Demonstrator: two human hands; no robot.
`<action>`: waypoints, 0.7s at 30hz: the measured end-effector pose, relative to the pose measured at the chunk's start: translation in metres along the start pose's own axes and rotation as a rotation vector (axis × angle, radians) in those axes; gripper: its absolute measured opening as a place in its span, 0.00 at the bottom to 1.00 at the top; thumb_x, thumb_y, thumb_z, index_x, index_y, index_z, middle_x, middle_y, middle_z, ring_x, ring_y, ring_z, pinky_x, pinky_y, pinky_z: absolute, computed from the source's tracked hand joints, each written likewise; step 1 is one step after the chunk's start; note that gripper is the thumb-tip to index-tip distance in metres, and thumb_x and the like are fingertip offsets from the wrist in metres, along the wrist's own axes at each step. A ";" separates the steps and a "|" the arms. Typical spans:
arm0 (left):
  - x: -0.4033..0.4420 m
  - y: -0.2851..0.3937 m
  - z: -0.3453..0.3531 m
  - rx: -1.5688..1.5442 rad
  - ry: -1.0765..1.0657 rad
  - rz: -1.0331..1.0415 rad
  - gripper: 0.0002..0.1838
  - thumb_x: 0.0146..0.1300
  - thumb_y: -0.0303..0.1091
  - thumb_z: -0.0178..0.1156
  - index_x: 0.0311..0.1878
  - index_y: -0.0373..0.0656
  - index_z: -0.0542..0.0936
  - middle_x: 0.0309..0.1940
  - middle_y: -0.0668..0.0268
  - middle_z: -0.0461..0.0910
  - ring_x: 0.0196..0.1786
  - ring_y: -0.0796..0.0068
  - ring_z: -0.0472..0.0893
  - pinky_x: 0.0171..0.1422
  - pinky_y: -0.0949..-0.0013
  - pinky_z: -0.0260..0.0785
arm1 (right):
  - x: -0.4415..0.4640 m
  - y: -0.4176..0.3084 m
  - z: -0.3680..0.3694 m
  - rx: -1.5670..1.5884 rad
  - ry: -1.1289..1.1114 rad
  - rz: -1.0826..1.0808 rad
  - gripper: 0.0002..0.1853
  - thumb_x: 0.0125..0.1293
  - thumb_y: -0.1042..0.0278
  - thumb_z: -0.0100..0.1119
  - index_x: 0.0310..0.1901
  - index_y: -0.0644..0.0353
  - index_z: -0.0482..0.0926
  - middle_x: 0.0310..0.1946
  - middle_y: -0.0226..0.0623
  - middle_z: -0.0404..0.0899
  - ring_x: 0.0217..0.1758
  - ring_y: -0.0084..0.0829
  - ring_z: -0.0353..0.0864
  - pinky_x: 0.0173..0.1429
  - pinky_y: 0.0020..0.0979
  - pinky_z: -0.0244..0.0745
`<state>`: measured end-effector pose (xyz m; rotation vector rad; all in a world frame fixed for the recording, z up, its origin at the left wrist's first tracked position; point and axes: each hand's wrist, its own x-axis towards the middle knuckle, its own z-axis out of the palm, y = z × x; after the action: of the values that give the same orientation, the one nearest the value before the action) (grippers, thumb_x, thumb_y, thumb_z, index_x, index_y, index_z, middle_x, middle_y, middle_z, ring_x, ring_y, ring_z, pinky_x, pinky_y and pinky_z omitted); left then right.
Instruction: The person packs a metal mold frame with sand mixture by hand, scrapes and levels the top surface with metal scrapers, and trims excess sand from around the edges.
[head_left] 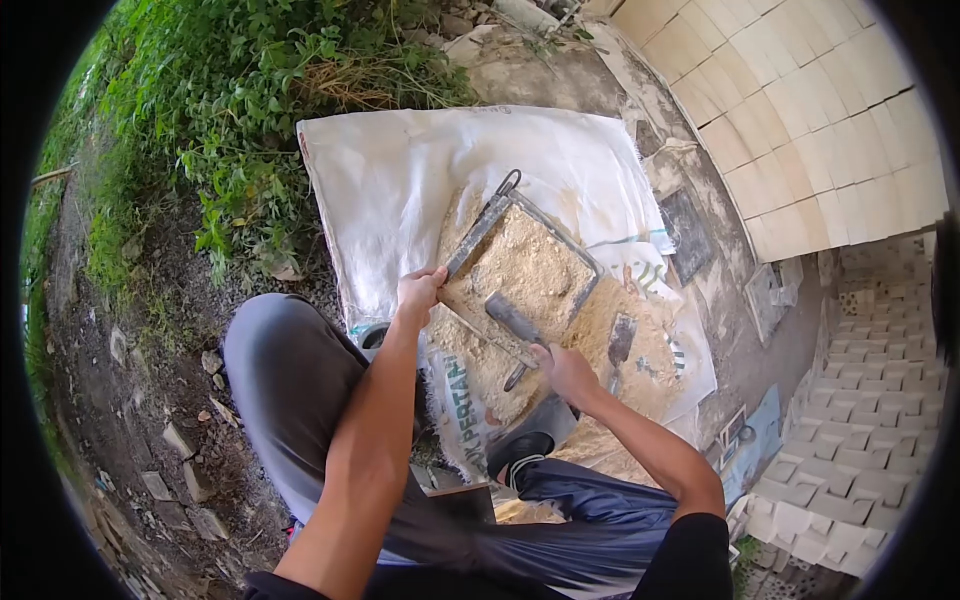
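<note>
A rectangular metal mould (583, 248) with loop handles lies tilted on a white woven sack (400, 170), heaped with pale yellow, sand-like powder (530, 255). My left hand (418, 294) is closed on the mould's near left edge. In my right hand (568, 374) is a short tool with a dark, blunt, elongated head (513, 319), held over the mould's near edge; its exact kind is unclear. More powder spreads around the mould. A small trowel (621, 340) rests on that powder to the right, touched by neither hand.
Green plants (250, 110) and stony soil border the sack on the left. Pale stacked blocks (800, 120) form a wall on the right. A dark round container (373, 338) sits beside my bent knee. A dark flat plate (686, 230) lies by the sack's right edge.
</note>
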<state>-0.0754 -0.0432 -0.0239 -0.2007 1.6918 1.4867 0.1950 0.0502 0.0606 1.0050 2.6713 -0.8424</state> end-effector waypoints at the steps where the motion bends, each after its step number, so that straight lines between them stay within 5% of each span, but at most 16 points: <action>1: 0.000 -0.001 -0.001 -0.027 -0.006 0.011 0.14 0.60 0.37 0.67 0.42 0.34 0.84 0.29 0.66 0.80 0.27 0.76 0.74 0.31 0.71 0.67 | 0.001 -0.015 -0.008 0.002 -0.011 -0.001 0.28 0.73 0.48 0.45 0.30 0.70 0.74 0.18 0.59 0.75 0.24 0.57 0.77 0.31 0.49 0.72; 3: 0.001 -0.010 -0.002 -0.057 -0.010 0.003 0.14 0.60 0.37 0.67 0.42 0.35 0.84 0.29 0.67 0.80 0.26 0.77 0.73 0.30 0.71 0.66 | 0.000 -0.040 -0.024 0.234 0.052 0.058 0.29 0.73 0.46 0.44 0.29 0.69 0.74 0.21 0.60 0.75 0.27 0.58 0.78 0.34 0.51 0.72; 6: 0.006 -0.007 0.000 -0.001 0.025 0.001 0.14 0.59 0.38 0.68 0.41 0.36 0.85 0.28 0.68 0.80 0.26 0.78 0.73 0.30 0.71 0.65 | 0.011 0.003 0.012 -0.028 -0.068 -0.016 0.29 0.73 0.47 0.44 0.30 0.70 0.74 0.21 0.61 0.75 0.26 0.58 0.78 0.33 0.50 0.71; 13: 0.012 -0.012 -0.006 0.005 0.009 -0.007 0.13 0.58 0.38 0.69 0.39 0.37 0.86 0.26 0.68 0.80 0.24 0.79 0.70 0.27 0.71 0.62 | 0.011 -0.027 -0.012 0.039 -0.015 -0.020 0.26 0.72 0.49 0.47 0.30 0.70 0.74 0.19 0.60 0.74 0.23 0.57 0.77 0.29 0.48 0.71; 15: 0.014 -0.016 -0.006 0.018 -0.067 -0.026 0.16 0.63 0.38 0.64 0.46 0.34 0.82 0.39 0.63 0.82 0.41 0.72 0.80 0.47 0.64 0.73 | 0.010 -0.048 -0.021 0.235 0.073 0.006 0.28 0.73 0.48 0.45 0.29 0.70 0.73 0.22 0.62 0.75 0.28 0.58 0.78 0.34 0.49 0.71; 21: 0.007 -0.012 -0.006 0.040 -0.065 0.012 0.16 0.64 0.37 0.64 0.48 0.33 0.81 0.39 0.64 0.81 0.42 0.71 0.80 0.49 0.65 0.74 | 0.025 -0.003 0.022 -0.075 0.013 -0.184 0.28 0.73 0.47 0.45 0.28 0.70 0.73 0.19 0.58 0.75 0.23 0.56 0.77 0.31 0.49 0.71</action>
<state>-0.0753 -0.0490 -0.0380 -0.1193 1.6721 1.4515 0.1732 0.0502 0.0355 0.7602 2.8161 -0.7628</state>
